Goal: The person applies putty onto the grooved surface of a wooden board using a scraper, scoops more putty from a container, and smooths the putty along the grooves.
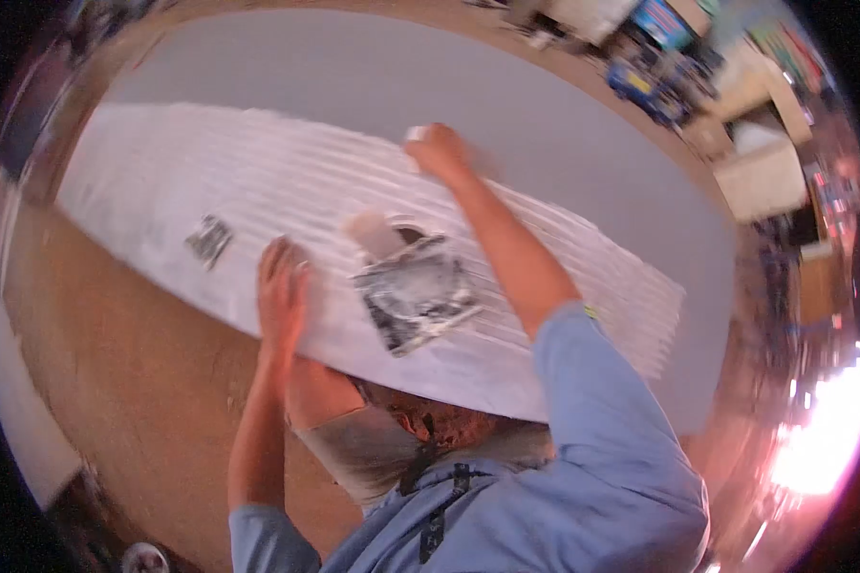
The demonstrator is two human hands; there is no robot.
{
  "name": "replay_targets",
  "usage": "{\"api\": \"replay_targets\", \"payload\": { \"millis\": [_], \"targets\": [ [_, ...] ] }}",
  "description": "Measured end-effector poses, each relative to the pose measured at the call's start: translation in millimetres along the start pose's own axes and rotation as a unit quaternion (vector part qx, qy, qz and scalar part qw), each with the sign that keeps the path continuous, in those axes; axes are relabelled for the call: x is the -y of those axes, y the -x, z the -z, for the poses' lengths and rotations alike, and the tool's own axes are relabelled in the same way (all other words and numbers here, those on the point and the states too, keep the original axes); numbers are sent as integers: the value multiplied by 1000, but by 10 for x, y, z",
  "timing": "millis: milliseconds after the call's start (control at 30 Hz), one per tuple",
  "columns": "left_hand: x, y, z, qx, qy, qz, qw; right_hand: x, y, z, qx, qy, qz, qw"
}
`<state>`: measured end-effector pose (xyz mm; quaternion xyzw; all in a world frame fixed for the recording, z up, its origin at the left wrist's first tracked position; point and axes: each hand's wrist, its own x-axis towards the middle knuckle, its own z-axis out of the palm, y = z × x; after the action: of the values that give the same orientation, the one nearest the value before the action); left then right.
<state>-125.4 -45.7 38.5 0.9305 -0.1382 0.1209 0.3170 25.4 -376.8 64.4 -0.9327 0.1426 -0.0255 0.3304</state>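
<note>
My left hand (284, 286) rests with its fingers stretched out on the near part of a large grey panel (334, 57), over an area covered in streaky white coating (239, 143). Farther out, my right hand (440, 153) is closed around a small white thing, mostly hidden in the fingers and blurred, at the border between white and bare grey. Between my hands lies a flat square piece smeared black and white (416, 291). Just behind it is a white tub (377, 234) with a dark opening. A small dark-and-white square (208, 241) lies left of my left hand.
Brown floor (162, 382) surrounds the panel. Beyond its far right edge stand a blue machine (645, 91), a cardboard box (755, 86) and a pale box (760, 181). Bright glare (822, 435) fills the right side. My bent leg (325, 396) is against the near edge.
</note>
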Motion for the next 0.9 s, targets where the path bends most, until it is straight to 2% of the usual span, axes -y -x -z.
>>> {"api": "replay_targets", "payload": {
  "millis": [33, 100, 167, 300, 333, 400, 533, 567, 633, 700, 833, 900],
  "targets": [
    [60, 7, -32, 7, 3, -12, 1000, 15, 62, -118, -77, 20, 8, 997],
    [188, 27, -38, 18, 3, -29, 999, 101, 22, -145, -30, 12, -45, 998],
    [122, 20, -29, 32, 1, -44, 999, 78, 9, -126, -20, -24, -48, 998],
    [24, 4, 11, 42, 24, 7, 999, -49, 39, 48, -16, -34, -85, 996],
    [3, -8, 15, 39, 28, 24, 999, -138, 51, 128, -18, -36, -88, 995],
    [20, -9, 8, 39, 25, 11, 999, -408, 126, 326, 9, 20, -33, 999],
    [94, 9, -12, 38, 19, -12, 999, -852, 375, 841, 45, 62, -67, 995],
    [92, 15, -19, 41, 34, 7, 999, -957, 445, 961, 47, 95, -52, 993],
    [118, 28, -27, 40, 28, -13, 999, -1170, 572, 1170, 46, 124, -37, 991],
    [142, 24, -19, 37, 20, -32, 999, -1391, 678, 1363, 47, 138, -85, 986],
    [70, 26, -41, 32, -4, -52, 998, -2074, 877, 1718, 18, 163, -94, 982],
    [85, 50, 9, 35, -17, -49, 998, -2373, 1030, 2042, 57, 162, -136, 976]
  ]
}}
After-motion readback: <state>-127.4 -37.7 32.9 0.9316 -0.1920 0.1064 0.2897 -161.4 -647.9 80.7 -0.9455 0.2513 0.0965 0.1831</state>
